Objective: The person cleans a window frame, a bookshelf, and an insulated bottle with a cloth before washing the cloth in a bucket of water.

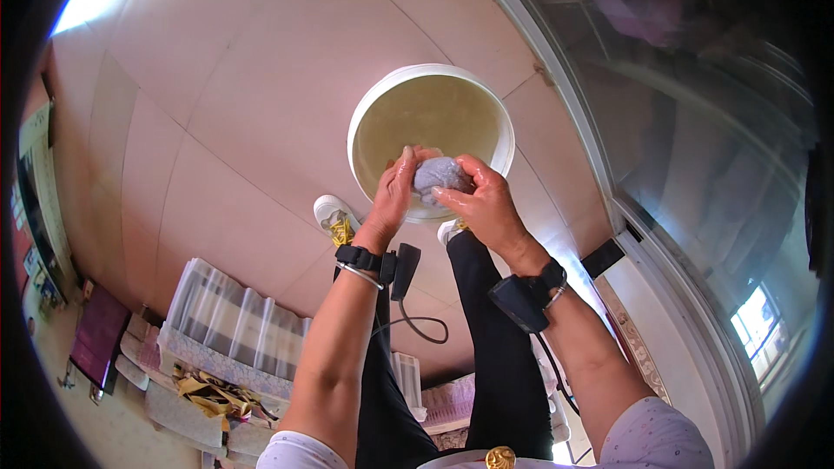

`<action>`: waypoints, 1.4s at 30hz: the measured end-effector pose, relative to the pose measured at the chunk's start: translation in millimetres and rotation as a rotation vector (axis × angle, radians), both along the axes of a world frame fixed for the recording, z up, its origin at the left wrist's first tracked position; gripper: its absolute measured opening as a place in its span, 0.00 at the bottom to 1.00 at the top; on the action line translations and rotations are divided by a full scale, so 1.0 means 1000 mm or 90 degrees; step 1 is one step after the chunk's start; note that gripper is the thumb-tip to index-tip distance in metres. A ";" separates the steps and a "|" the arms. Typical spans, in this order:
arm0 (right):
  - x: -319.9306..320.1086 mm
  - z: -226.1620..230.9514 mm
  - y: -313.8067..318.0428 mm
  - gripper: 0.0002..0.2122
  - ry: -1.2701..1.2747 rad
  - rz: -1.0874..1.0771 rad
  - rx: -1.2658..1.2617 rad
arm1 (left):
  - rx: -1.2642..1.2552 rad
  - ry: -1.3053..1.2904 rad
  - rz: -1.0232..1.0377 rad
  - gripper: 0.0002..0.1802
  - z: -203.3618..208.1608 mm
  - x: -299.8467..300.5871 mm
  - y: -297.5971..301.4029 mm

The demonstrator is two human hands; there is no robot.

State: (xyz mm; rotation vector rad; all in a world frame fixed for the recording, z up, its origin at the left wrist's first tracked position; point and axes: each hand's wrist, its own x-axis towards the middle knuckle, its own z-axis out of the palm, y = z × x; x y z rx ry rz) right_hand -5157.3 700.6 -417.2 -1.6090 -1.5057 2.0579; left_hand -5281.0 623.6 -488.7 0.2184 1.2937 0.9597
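Observation:
A wet, bunched-up grey cloth (440, 175) is held between my two hands over the near side of a white bucket (355, 141). Murky yellowish-brown water (434, 117) fills the bucket. My left hand (398, 187) cups the cloth from the left, its fingers partly hidden behind it. On the other side, my right hand (483, 200) grips the cloth with thumb and fingers. Both hands look wet. Each wrist wears a black strap with a dark box and a cable.
Beige tiles (261, 78) cover the floor around the bucket. A sliding glass door (678, 122) stands along the right. My shoes (334, 215) are close to the bucket's near rim. At lower left are a covered seat (234, 321) and a dark screen (97, 334).

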 end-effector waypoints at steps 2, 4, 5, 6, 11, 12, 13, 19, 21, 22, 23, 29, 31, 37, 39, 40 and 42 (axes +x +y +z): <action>-0.003 0.020 0.005 0.11 0.012 -0.065 -0.084 | 0.018 -0.013 0.007 0.30 0.000 -0.004 -0.006; -0.008 0.029 0.009 0.11 0.074 -0.150 -0.100 | -0.050 -0.010 0.023 0.30 -0.003 -0.003 -0.011; -0.011 0.029 0.008 0.11 0.137 -0.235 -0.119 | -0.051 -0.008 0.023 0.30 -0.004 -0.003 -0.015; -0.010 0.022 0.003 0.11 0.131 -0.237 -0.116 | -0.093 -0.106 0.119 0.29 0.002 0.000 -0.011; 0.017 -0.033 -0.042 0.07 -0.105 0.186 0.416 | -0.053 -0.419 0.320 0.27 -0.001 0.019 -0.006; 0.016 -0.024 -0.045 0.09 -0.093 0.221 0.313 | -0.040 -0.331 0.266 0.23 0.000 0.015 -0.012; 0.014 -0.019 -0.044 0.09 -0.086 0.220 0.311 | -0.042 -0.324 0.266 0.23 -0.001 0.013 -0.016; 0.015 -0.009 -0.028 0.34 0.121 -0.376 -0.266 | -0.099 -0.307 0.321 0.17 0.033 0.037 -0.012; 0.009 -0.009 -0.027 0.38 0.161 -0.386 -0.312 | -0.076 -0.166 0.232 0.21 0.042 0.053 -0.009; 0.002 -0.007 -0.027 0.37 0.184 -0.346 -0.370 | -0.031 -0.006 0.161 0.24 0.025 0.048 -0.017; -0.005 -0.005 -0.027 0.36 0.206 -0.304 -0.426 | 0.012 0.152 0.086 0.27 0.008 0.039 -0.024; -0.001 0.003 -0.019 0.28 0.189 -0.209 -0.471 | 0.049 0.323 -0.154 0.37 -0.006 0.014 -0.024; 0.011 0.002 -0.013 0.22 0.186 -0.228 -0.484 | -0.040 -0.039 -0.055 0.40 0.019 0.009 -0.005; 0.024 0.003 -0.006 0.12 0.166 -0.162 -0.620 | 0.031 -0.206 -0.035 0.26 0.039 0.000 0.021; 0.025 -0.001 -0.002 0.10 0.124 -0.123 -0.608 | 0.037 -0.135 -0.059 0.15 0.034 0.009 0.027; 0.023 -0.002 0.000 0.08 0.087 -0.085 -0.593 | 0.016 -0.060 -0.081 0.14 0.029 0.013 0.026; 0.022 -0.008 -0.003 0.06 0.016 -0.033 -0.559 | -0.003 0.149 -0.121 0.15 0.017 0.023 0.022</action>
